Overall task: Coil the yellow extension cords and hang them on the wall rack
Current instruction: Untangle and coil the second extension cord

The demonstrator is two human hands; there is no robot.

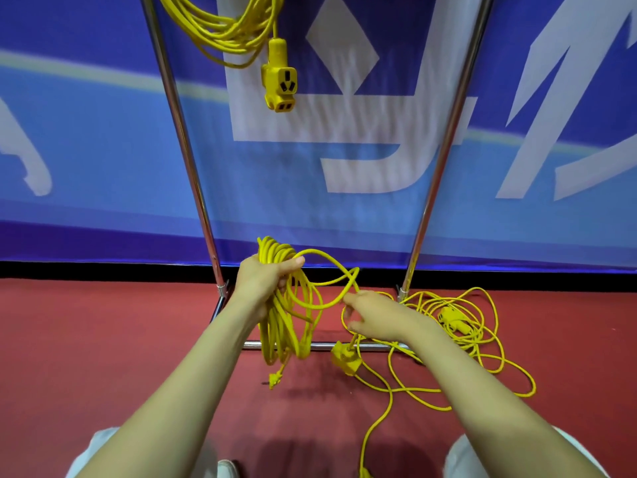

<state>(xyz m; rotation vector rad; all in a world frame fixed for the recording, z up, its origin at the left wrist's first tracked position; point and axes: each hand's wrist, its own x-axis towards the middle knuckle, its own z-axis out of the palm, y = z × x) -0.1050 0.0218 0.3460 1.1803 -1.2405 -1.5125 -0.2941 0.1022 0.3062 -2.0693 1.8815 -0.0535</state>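
– Yellow coil (281, 326), where?
– In the left hand (265, 282). Fist closed round the top of it, many loops hanging down in front of the rack (181, 132) base bar. A plug (274, 381) dangles off the bottom, close to the floor (103, 339), which is red.
– Right hand?
– Right hand (375, 319) is just beside the coil and a bit lower. Fingers are curled on a strand (315, 250) that arcs out of the left fist and crosses itself once. Looks like a light hold.
– End of that cord?
– A socket (346, 362) hangs right under the right hand, in front of the base bar. Cord runs on from there across the floor toward the bottom edge.
– Other cords?
– Hung cord (227, 32), already coiled, at the top between the two chrome poles. Its socket end (279, 81) points down, face out. The hook it hangs on is out of frame.
– And on the floor?
– Loose cord (455, 320), a tangle by the foot of the right pole, partly behind the right forearm.
– Backdrop?
– Blue banner (86, 150) with white shapes, behind the rack.
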